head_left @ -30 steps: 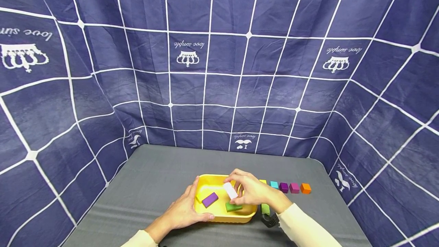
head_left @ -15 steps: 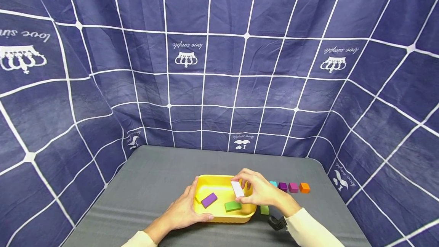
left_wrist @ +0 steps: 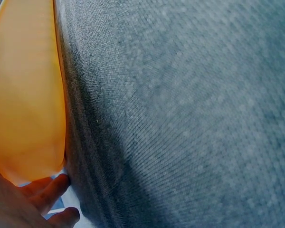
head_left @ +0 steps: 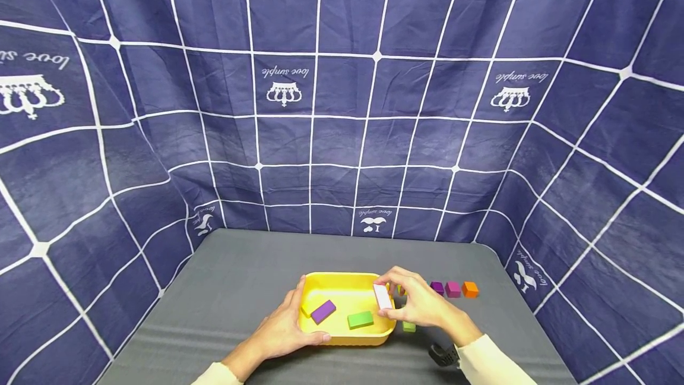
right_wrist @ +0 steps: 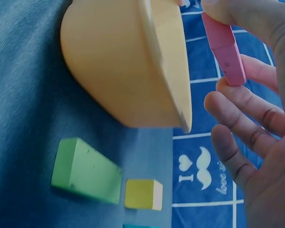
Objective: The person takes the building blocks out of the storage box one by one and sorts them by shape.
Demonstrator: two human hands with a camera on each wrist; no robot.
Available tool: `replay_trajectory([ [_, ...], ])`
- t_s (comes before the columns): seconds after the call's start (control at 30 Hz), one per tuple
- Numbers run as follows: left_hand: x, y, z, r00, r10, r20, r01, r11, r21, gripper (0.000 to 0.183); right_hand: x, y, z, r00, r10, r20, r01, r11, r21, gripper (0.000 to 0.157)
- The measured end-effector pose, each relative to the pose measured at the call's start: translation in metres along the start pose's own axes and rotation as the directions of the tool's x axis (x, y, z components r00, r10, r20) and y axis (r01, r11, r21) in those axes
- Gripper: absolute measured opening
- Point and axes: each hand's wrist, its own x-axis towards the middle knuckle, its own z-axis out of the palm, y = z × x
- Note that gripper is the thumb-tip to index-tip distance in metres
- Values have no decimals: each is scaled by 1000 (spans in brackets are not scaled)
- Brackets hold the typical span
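Observation:
My left hand [head_left: 283, 327] holds a yellow plastic tub [head_left: 347, 341] at its left end, thumb on the near rim and fingers along the side. Over the tub's right end, my right hand [head_left: 424, 305] pinches a pink rectangular block [head_left: 382, 297] between thumb and fingertips. In the right wrist view the pink block [right_wrist: 225, 50] is tilted and clear of the tub wall [right_wrist: 109, 57]. Inside the tub, a purple block [head_left: 323, 312] leans against a yellow block [head_left: 306, 309] at the left. A green block [head_left: 360, 320] lies farther right on the tub's floor.
Right of the tub on the grey cloth [head_left: 246, 272] stand a purple cube [head_left: 437, 288], a magenta cube [head_left: 453, 289] and an orange cube [head_left: 470, 289]. A light green block [right_wrist: 88, 171] and a yellow block [right_wrist: 140, 194] sit close to the tub. Blue checked cloth [head_left: 342, 141] hangs behind.
My right hand has carried the pink block rightward, from over the tub's middle to its right end. My left hand stays on the tub. The head view has shifted slightly.

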Motion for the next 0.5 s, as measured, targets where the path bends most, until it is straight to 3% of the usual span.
replay_trajectory([
  [0.5,0,-2,1,1000,19,-13,-19,1000,-1,154,-27,10,-7,997,66,-51,-67,997,-29,50],
])
